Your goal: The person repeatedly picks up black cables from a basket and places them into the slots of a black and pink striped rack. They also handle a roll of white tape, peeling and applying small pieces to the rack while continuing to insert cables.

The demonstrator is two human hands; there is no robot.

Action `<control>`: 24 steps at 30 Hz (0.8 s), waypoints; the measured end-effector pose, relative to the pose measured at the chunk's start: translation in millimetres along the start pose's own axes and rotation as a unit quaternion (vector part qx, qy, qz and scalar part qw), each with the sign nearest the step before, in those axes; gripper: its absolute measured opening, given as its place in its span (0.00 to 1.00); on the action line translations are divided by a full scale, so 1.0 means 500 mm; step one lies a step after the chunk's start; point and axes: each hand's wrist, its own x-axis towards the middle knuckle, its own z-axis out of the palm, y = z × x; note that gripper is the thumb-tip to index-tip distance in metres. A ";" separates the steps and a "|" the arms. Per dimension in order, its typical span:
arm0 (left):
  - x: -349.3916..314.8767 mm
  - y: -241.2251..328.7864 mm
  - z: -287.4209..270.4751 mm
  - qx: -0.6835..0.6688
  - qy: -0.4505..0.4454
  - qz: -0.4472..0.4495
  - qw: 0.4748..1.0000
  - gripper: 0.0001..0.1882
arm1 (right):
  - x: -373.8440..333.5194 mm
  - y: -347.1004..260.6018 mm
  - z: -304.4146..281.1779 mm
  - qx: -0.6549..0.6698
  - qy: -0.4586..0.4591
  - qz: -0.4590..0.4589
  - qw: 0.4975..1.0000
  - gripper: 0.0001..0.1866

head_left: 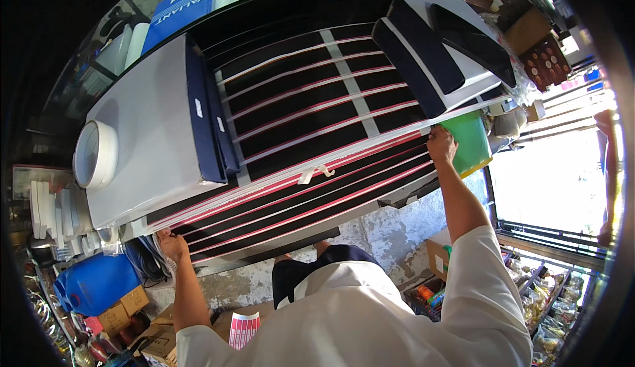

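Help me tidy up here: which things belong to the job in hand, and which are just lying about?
Likely in use:
striped sheet, gripped by the left hand and right hand
grey-and-navy boxes, perhaps weighing it down

Likely lying about:
blue container
blue package
pink-and-white printed sheet

White roll: could be either.

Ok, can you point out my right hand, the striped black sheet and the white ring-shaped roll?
Right hand (pixel 442 146): head view, middle of the hand.
Striped black sheet (pixel 311 197): head view, its lower front part.
White ring-shaped roll (pixel 110 153): head view, its outer wall.
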 end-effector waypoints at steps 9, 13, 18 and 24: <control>0.028 -0.052 0.013 -0.026 -0.010 -0.007 1.000 0.18 | -0.004 -0.020 -0.009 0.021 0.018 -0.001 1.000 0.09; 0.018 -0.024 0.001 0.031 -0.036 -0.013 0.999 0.16 | -0.005 -0.029 -0.009 0.028 0.017 -0.003 0.999 0.08; 0.006 0.064 -0.032 0.139 -0.048 0.037 0.988 0.14 | -0.016 -0.034 -0.004 -0.013 0.055 -0.045 0.997 0.08; -0.034 0.113 -0.033 0.238 -0.014 0.135 0.962 0.17 | -0.041 0.038 -0.024 0.014 0.239 -0.144 0.960 0.16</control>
